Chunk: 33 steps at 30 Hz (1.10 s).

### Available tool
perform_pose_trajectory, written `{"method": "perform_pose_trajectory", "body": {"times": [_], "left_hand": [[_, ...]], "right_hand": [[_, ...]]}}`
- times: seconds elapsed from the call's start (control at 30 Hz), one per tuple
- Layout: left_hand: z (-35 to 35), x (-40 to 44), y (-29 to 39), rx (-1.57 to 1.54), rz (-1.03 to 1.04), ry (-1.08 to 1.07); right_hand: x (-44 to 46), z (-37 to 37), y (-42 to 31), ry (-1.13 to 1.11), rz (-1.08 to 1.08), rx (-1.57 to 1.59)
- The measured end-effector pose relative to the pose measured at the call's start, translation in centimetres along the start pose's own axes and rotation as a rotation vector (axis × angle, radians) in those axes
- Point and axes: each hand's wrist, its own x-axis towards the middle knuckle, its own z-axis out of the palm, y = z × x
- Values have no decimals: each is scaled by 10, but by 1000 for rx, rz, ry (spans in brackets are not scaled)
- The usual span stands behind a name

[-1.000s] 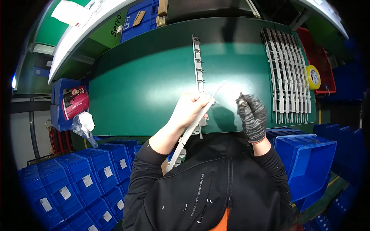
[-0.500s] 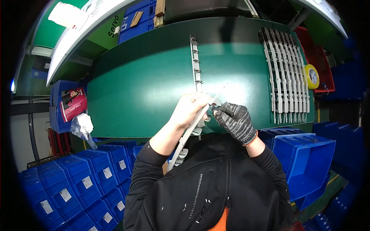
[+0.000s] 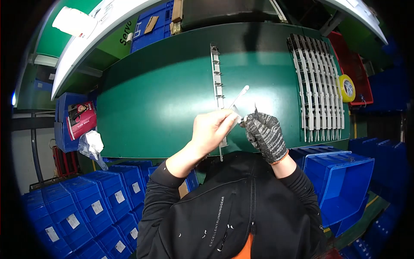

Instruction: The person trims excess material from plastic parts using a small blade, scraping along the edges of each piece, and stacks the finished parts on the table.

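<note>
My left hand [image 3: 212, 131] is bare and pinches a pale grey-white strip [image 3: 241, 96] between thumb and fingertips. The strip's narrow end points up and to the right over the table; its remaining length is hidden. My right hand [image 3: 266, 137] wears a grey-black knitted glove with an orange cuff. Its fingers are closed around a small dark pointed tool [image 3: 255, 108], whose tip sticks up past the glove. The fingertips of both hands nearly meet at the strip. Beyond my left hand, one long strip with several clips [image 3: 218, 79] lies lengthwise on the green table [image 3: 155, 103].
Several clipped strips [image 3: 318, 88] lie side by side on the table's right, with a yellow tape roll [image 3: 346, 88] beside them and a red bin [image 3: 360, 77] beyond. An open blue crate [image 3: 345, 190] stands at lower right. Stacked blue crates [image 3: 82, 207] fill the lower left.
The strip in my left hand has swung: its long part no longer shows at lower left, and its end now rises to the upper right. The dark tool tip now points up from my right hand.
</note>
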Motion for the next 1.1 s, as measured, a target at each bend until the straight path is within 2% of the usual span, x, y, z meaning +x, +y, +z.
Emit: {"method": "perform_pose_trajectory", "body": {"times": [0.03, 0.07, 0.17, 0.2, 0.23, 0.27, 0.3, 0.33, 0.37, 0.4, 0.43, 0.47, 0.5, 0.57, 0.63, 0.7, 0.73, 0.77, 0.83, 0.87, 0.9, 0.97, 1.03, 1.1], "left_hand": [[1, 1, 1, 205, 112, 24], [1, 3, 2, 307, 183, 49], [-11, 5, 7, 325, 202, 40], [-21, 9, 8, 353, 220, 107], [-37, 11, 10, 377, 236, 171], [-60, 12, 21, 56, -10, 240], [-93, 14, 30, -58, -60, 364], [-127, 16, 36, -51, 120, 532], [-169, 15, 33, -212, 252, 615], [-203, 2, 39, -711, 274, 638], [-227, -12, 40, -865, 368, 607], [-239, -24, 41, -927, 432, 568], [-247, -28, 38, -1094, 523, 295], [-233, -35, 18, -1135, 677, 369], [-202, -28, 8, -1154, 438, 902], [-172, -25, -14, -1404, 462, 714], [-154, -22, -19, -1508, 442, 591], [-143, -22, -35, -1547, 389, 583], [-113, -21, -40, -1613, 394, 500], [-107, -24, -51, -1589, 380, 455], [-101, -27, -62, -1566, 366, 412], [-98, -38, -83, -1477, 191, 352], [-123, -59, -133, -1030, -34, 292], [-144, -67, -136, -676, -144, 123]], "right_hand": [[2, 3, -2, 24, -17, -159], [7, 7, 6, 48, -174, -188], [4, 9, 3, 47, -97, -38], [8, 8, 11, 58, -210, -9], [8, 5, 12, 58, -209, -11], [7, 0, 13, 55, -188, 114], [7, -6, 14, 56, -167, 239], [9, -15, 18, 72, -102, 278], [13, -18, 23, 82, -100, 278], [18, -20, 30, 120, -139, 304], [21, -22, 37, 159, -181, 330], [24, -22, 45, 189, -89, 369], [23, -25, 41, 110, 108, 249], [28, -26, 55, -62, 298, 323], [33, -21, 64, -101, 285, 322], [37, -16, 61, 16, 200, 667], [42, -20, 59, 64, 199, 715], [48, -25, 60, 115, 191, 768], [54, -32, 61, 283, 101, 731], [52, -42, 55, 233, 62, 707], [49, -36, 38, 365, -50, 726], [49, -54, 29, 390, -177, 766], [47, -79, 21, 415, -320, 711], [39, -89, 6, 403, -362, 624]]}}
